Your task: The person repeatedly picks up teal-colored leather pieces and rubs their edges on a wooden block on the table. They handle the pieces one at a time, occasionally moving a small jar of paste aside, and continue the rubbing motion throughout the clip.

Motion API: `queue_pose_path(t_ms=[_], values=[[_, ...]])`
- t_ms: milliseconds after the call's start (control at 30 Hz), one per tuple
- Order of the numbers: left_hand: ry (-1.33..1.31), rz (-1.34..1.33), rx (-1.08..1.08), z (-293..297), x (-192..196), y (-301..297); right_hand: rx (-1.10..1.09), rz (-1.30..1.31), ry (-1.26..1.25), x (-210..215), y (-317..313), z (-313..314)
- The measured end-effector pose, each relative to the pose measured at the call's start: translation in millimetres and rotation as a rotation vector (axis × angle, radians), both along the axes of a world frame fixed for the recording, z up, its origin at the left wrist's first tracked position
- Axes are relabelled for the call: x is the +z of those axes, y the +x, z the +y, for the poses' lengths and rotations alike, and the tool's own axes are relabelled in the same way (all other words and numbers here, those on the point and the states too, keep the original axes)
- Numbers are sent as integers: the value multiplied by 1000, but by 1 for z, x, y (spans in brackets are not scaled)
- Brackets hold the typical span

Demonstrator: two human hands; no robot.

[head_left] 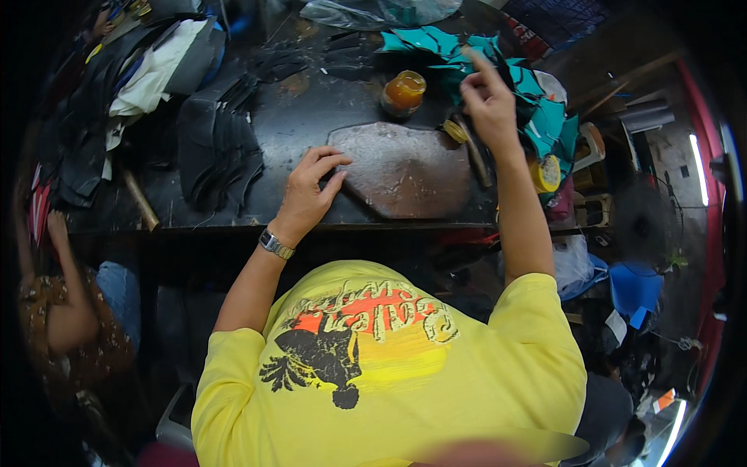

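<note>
In the head view, the person's right hand [492, 105] reaches over a pile of teal pieces [525, 80] on the far right of the bench [284, 117]. Its index finger stretches out, the thumb stands apart from it and the other fingers curl in; whether the fingertips touch or hold a piece cannot be told. The left hand [307, 191] holds nothing visible, its fingers loosely bent and the thumb parted from them, beside the left edge of a brown slab [408, 167].

For a clean reach, the right hand would do best to take one piece at a time by its margin, sliding it off its neighbours rather than dragging the layers along. The forearm should pass clear of the open-looking jar [404, 91] of amber contents and of the dark-handled tool [478, 159] near the slab's right side, since a low sweep could knock either. The left hand is well placed to steady whatever lands on the slab.

The teal pieces look thin and flexible, bright against the dark bench, with black edges or undersides showing between them. They overlap in an uneven spread, corners pointing several ways, running from behind the jar down towards a yellow tin [547, 173].
</note>
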State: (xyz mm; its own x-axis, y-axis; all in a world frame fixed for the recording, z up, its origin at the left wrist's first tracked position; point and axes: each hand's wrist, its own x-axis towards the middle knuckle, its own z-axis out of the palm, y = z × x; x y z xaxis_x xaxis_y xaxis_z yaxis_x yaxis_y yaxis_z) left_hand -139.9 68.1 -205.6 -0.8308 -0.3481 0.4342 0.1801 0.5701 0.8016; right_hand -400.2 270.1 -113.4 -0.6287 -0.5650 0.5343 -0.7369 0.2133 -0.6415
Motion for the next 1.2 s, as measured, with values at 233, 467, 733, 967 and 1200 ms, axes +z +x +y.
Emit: queue_pose_path(t_ms=[233,467,733,967,1200], values=[[-140,165,185,-45,47,27,-196,421,474,-36,4,-34],[-399,169,464,-108,73,39,-173,435,542,-38,-7,-49],[-718,-406,765,-198,56,9,-286,463,666,-46,21,-39],[-559,-582,642,-222,44,-2,-167,422,535,-58,61,-19],[-460,-421,531,-248,59,13,70,-72,196,-70,118,-10]])
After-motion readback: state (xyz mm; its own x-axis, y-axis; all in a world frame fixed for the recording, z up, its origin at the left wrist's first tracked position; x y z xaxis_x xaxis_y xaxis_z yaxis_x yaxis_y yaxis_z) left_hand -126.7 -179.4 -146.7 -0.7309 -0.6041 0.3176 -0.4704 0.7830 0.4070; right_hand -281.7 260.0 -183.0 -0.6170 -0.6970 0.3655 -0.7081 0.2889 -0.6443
